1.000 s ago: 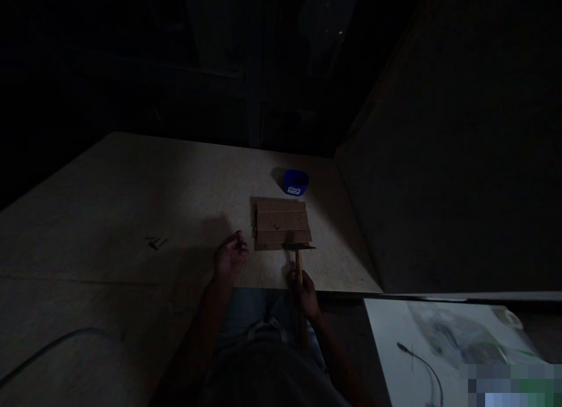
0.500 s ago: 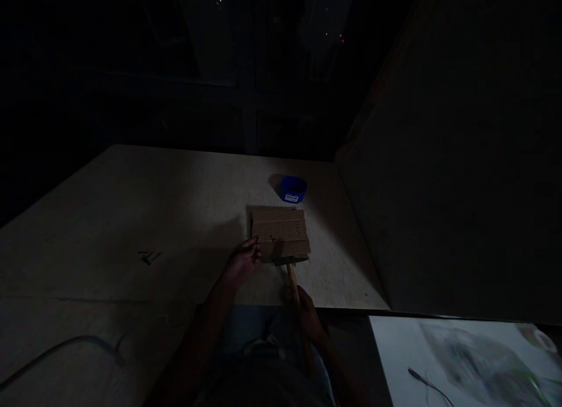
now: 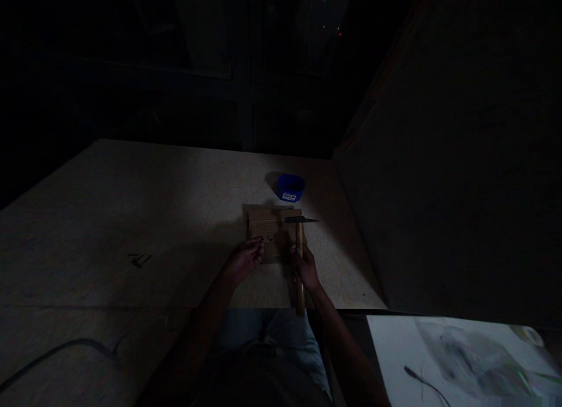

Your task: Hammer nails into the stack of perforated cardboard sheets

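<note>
The scene is very dark. A small brown wooden block [image 3: 274,225] lies on a pale board tabletop [image 3: 132,219]. My left hand [image 3: 246,259] rests at the block's near left corner, its fingers pinched on a small dark nail [image 3: 262,239]. In my right hand [image 3: 304,267] is a hammer [image 3: 299,243] with a wooden handle; its dark metal head hovers over the block's right edge.
A blue tub [image 3: 290,187] stands just behind the block. A few loose dark nails [image 3: 139,259] lie to the left. A dark cable [image 3: 65,351] crosses the near left. A white sheet [image 3: 456,360] with a cable lies at the lower right. A dark upright panel [image 3: 439,190] bounds the right.
My left hand moved from the bare table onto the block's near left corner and pinched shut. My right hand carried the hammer forward, so its head moved from the block's near edge to over its right side.
</note>
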Motion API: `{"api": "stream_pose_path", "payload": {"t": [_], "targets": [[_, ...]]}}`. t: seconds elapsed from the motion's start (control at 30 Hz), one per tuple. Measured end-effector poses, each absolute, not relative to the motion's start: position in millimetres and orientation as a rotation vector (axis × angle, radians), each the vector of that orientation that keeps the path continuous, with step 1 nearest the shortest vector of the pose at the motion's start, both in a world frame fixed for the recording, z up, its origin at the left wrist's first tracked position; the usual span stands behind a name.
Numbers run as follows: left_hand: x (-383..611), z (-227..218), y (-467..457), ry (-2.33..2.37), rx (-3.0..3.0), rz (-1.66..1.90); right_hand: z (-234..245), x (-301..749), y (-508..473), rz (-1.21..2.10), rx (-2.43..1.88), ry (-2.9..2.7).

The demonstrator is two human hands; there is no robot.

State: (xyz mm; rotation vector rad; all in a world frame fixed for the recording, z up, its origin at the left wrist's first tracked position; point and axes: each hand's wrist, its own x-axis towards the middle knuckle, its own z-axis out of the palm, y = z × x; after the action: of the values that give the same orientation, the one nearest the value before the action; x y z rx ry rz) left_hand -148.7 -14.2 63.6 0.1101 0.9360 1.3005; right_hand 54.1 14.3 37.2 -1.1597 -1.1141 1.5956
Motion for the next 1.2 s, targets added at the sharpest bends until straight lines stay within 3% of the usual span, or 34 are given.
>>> {"api": "stream_pose_path", "payload": {"t": [0.2, 0.43, 0.9, 1.2], "targets": [[-151, 56, -6, 0.977, 0.016, 1.319, 38, 43, 36, 1.661, -1.103, -1.076], [-148, 39, 3, 1.301, 0.311, 1.369, 28, 32, 52, 1.692, -1.086, -1.007], [-144, 12, 16, 1.430, 0.698, 1.484, 11, 34, 51, 1.721, -1.093, -0.936], [-142, 1, 15, 1.623, 0.903, 1.315, 7, 36, 51, 1.717, -1.105, -0.906]]}}
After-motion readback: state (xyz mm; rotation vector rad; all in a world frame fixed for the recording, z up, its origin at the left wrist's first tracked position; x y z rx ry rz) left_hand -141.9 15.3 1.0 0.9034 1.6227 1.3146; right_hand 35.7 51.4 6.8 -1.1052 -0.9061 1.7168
